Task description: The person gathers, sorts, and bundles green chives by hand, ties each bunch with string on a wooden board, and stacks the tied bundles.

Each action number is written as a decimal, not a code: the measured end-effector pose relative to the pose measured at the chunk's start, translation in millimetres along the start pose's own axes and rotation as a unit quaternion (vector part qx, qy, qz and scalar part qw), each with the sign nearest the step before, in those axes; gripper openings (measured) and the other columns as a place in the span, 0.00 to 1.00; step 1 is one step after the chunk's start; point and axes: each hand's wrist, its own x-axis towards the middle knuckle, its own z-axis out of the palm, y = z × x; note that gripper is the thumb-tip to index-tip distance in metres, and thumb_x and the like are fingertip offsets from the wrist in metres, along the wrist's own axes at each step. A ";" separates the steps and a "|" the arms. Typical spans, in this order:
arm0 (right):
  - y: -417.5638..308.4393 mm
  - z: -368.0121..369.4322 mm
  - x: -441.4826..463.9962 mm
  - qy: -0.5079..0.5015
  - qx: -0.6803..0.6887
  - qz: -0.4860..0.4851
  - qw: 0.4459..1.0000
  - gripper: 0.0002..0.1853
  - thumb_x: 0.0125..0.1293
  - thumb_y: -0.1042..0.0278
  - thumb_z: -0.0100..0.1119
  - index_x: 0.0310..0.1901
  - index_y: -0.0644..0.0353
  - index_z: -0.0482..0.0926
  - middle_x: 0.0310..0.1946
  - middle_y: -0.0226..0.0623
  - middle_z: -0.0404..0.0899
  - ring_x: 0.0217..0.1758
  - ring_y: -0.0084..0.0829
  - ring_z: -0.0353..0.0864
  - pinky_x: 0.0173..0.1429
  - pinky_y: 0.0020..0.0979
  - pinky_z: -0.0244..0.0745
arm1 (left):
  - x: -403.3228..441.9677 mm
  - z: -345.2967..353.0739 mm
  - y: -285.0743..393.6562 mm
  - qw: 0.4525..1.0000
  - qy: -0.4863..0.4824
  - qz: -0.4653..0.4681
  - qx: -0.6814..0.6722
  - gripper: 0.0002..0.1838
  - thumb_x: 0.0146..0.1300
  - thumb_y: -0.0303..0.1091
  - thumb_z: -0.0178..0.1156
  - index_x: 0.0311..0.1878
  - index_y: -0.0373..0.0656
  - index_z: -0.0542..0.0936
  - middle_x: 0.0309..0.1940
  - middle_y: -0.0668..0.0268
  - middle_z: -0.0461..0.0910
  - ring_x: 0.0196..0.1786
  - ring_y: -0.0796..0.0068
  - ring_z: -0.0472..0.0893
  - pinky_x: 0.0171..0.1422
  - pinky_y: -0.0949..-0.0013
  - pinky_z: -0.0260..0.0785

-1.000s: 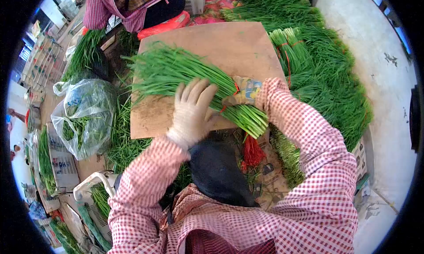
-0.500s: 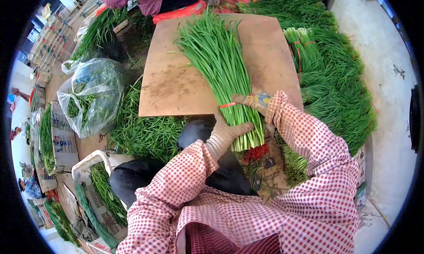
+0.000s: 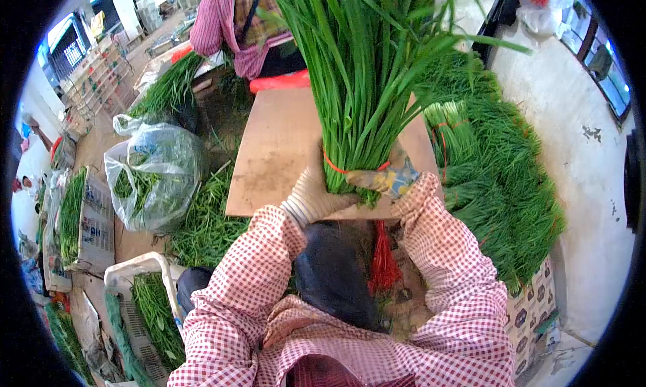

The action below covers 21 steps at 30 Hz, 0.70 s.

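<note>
A thick bunch of long green garlic chives (image 3: 363, 98) stands nearly upright over the brown board (image 3: 269, 145), its leaves fanning out at the top. Around its lower part runs a red band (image 3: 334, 164). My left hand (image 3: 315, 193), in a pale glove, is wrapped round the left side of the stem end. On the right side, my right hand (image 3: 389, 178), in a patterned glove, grips the same bunch near the band. Some of the fingers are hidden behind the stems. A hank of red ties (image 3: 383, 262) hangs below the board's near edge.
Banded chive bunches (image 3: 498, 172) are heaped along the right by a pale wall. A clear plastic bag (image 3: 151, 178) of greens and loose leaves (image 3: 208, 232) lie to the left. Near my left arm stands a white crate (image 3: 138, 266). Another person (image 3: 245, 30) is beyond the board.
The bunch was slanting across the board; both hands have raised and tipped it upright, with its leaves toward the camera. The view has also tilted up, showing more of the other person.
</note>
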 end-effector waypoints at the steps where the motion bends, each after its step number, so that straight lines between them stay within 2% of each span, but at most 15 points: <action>1: 7.2 -5.5 10.3 -0.001 -0.005 -0.008 1.000 0.38 0.45 0.56 0.79 0.58 0.57 0.72 0.52 0.35 0.78 0.57 0.30 0.76 0.62 0.35 0.71 | 11.8 -5.4 -1.7 0.999 -0.010 0.015 0.029 0.66 0.37 0.33 0.80 0.71 0.38 0.40 0.66 0.55 0.63 0.67 0.63 0.65 0.72 0.60 0.57; 2: 24.8 -13.0 20.0 -0.020 -0.081 -0.041 0.996 0.38 0.45 0.54 0.78 0.58 0.56 0.72 0.53 0.35 0.78 0.56 0.32 0.76 0.61 0.38 0.72 | 18.0 -9.0 -12.0 0.999 -0.009 0.023 0.030 0.66 0.37 0.33 0.80 0.71 0.38 0.40 0.66 0.55 0.63 0.67 0.63 0.65 0.72 0.60 0.57; 4: 50.6 -12.1 25.1 -0.026 -0.236 -0.015 0.971 0.39 0.45 0.54 0.77 0.59 0.57 0.71 0.53 0.37 0.78 0.57 0.35 0.76 0.61 0.38 0.72 | 28.7 -14.3 -39.9 1.000 0.002 -0.013 0.026 0.55 0.51 0.50 0.71 0.71 0.40 0.45 0.65 0.54 0.64 0.66 0.62 0.67 0.68 0.59 0.64; 5: 59.1 -7.0 20.9 -0.033 -0.308 0.004 0.951 0.40 0.45 0.54 0.76 0.60 0.58 0.71 0.53 0.38 0.78 0.57 0.36 0.76 0.61 0.38 0.72 | 30.5 -7.5 -43.1 0.987 0.028 -0.121 -0.104 0.49 0.56 0.55 0.65 0.71 0.41 0.50 0.65 0.55 0.66 0.65 0.60 0.68 0.66 0.57 0.65; 6: 64.7 -1.0 18.5 -0.042 -0.366 0.020 0.929 0.40 0.45 0.54 0.76 0.60 0.58 0.70 0.53 0.39 0.77 0.57 0.37 0.76 0.61 0.38 0.72 | 27.1 -0.5 -62.0 0.956 0.065 -0.188 -0.217 0.45 0.58 0.55 0.63 0.69 0.41 0.54 0.63 0.55 0.68 0.63 0.60 0.70 0.63 0.58 0.68; 8: 57.0 8.5 21.9 -0.063 -0.442 0.038 0.894 0.41 0.44 0.54 0.75 0.61 0.59 0.69 0.53 0.41 0.77 0.57 0.39 0.75 0.61 0.39 0.72 | 10.0 11.8 -131.3 0.823 0.179 -0.323 -0.431 0.38 0.62 0.56 0.58 0.66 0.41 0.62 0.59 0.56 0.72 0.58 0.60 0.74 0.57 0.58 0.74; 9: 48.4 12.2 26.1 -0.076 -0.474 0.044 0.876 0.42 0.44 0.54 0.74 0.62 0.59 0.68 0.53 0.42 0.77 0.57 0.40 0.75 0.60 0.39 0.72 | 2.0 11.3 -167.0 0.769 0.219 -0.362 -0.478 0.35 0.64 0.57 0.55 0.65 0.40 0.66 0.57 0.56 0.74 0.56 0.60 0.76 0.54 0.58 0.76; 10: 40.0 15.2 32.7 -0.086 -0.495 0.046 0.863 0.42 0.44 0.54 0.73 0.62 0.60 0.68 0.53 0.43 0.76 0.57 0.41 0.75 0.60 0.39 0.72 | -9.1 14.9 -146.9 0.876 0.153 -0.275 -0.365 0.33 0.64 0.52 0.58 0.64 0.39 0.66 0.57 0.57 0.74 0.55 0.62 0.77 0.54 0.58 0.76; 12: 21.0 16.1 52.6 -0.096 -0.530 0.042 0.842 0.44 0.44 0.54 0.72 0.63 0.61 0.66 0.54 0.45 0.76 0.57 0.43 0.75 0.60 0.39 0.72 | 1.1 16.9 -121.5 0.919 0.084 -0.144 -0.358 0.29 0.63 0.35 0.62 0.65 0.37 0.65 0.56 0.58 0.75 0.54 0.67 0.78 0.58 0.59 0.73; 15: -7.4 21.2 73.9 -0.126 -0.544 0.063 0.827 0.45 0.43 0.54 0.70 0.65 0.62 0.65 0.54 0.48 0.75 0.58 0.46 0.75 0.60 0.40 0.73 | 6.6 15.8 -80.3 0.872 0.031 -0.130 -0.472 0.26 0.59 0.30 0.62 0.61 0.36 0.69 0.55 0.61 0.75 0.55 0.66 0.77 0.62 0.63 0.69; 17: -17.8 26.3 84.3 -0.203 -0.531 0.118 0.814 0.45 0.44 0.53 0.72 0.64 0.60 0.63 0.59 0.47 0.72 0.61 0.45 0.73 0.63 0.47 0.69 | 2.7 29.4 -52.6 0.842 0.079 -0.175 -0.505 0.23 0.60 0.31 0.61 0.58 0.36 0.72 0.53 0.60 0.77 0.53 0.65 0.78 0.61 0.63 0.69; 18: 12.3 31.8 84.8 -0.278 -0.602 0.139 0.736 0.47 0.43 0.55 0.71 0.66 0.61 0.62 0.59 0.48 0.72 0.61 0.47 0.72 0.64 0.46 0.68 | -1.3 31.3 -22.4 0.820 0.040 -0.271 -0.503 0.20 0.60 0.31 0.60 0.55 0.37 0.75 0.51 0.62 0.79 0.52 0.68 0.78 0.59 0.66 0.70; 19: 44.0 35.6 83.1 -0.349 -0.663 0.154 0.644 0.49 0.43 0.56 0.71 0.67 0.61 0.60 0.59 0.50 0.71 0.61 0.49 0.72 0.65 0.44 0.67 | -4.6 30.1 1.4 0.789 0.000 -0.363 -0.496 0.17 0.59 0.30 0.59 0.52 0.38 0.79 0.48 0.63 0.81 0.51 0.71 0.79 0.57 0.68 0.71; 20: 73.5 31.2 57.1 -0.309 -0.648 0.132 0.684 0.51 0.44 0.55 0.71 0.69 0.61 0.56 0.62 0.49 0.67 0.64 0.50 0.69 0.67 0.48 0.64 | -8.9 21.3 16.2 0.920 -0.139 -0.287 -0.228 0.16 0.61 0.32 0.60 0.52 0.37 0.78 0.46 0.63 0.81 0.49 0.68 0.80 0.56 0.67 0.71; 21: 81.1 30.0 50.0 -0.310 -0.652 0.127 0.680 0.49 0.47 0.53 0.69 0.69 0.60 0.56 0.64 0.49 0.66 0.65 0.49 0.67 0.68 0.49 0.61 | -13.4 12.0 22.5 0.945 -0.265 -0.180 0.067 0.16 0.62 0.33 0.60 0.52 0.37 0.77 0.44 0.63 0.81 0.46 0.66 0.80 0.55 0.67 0.71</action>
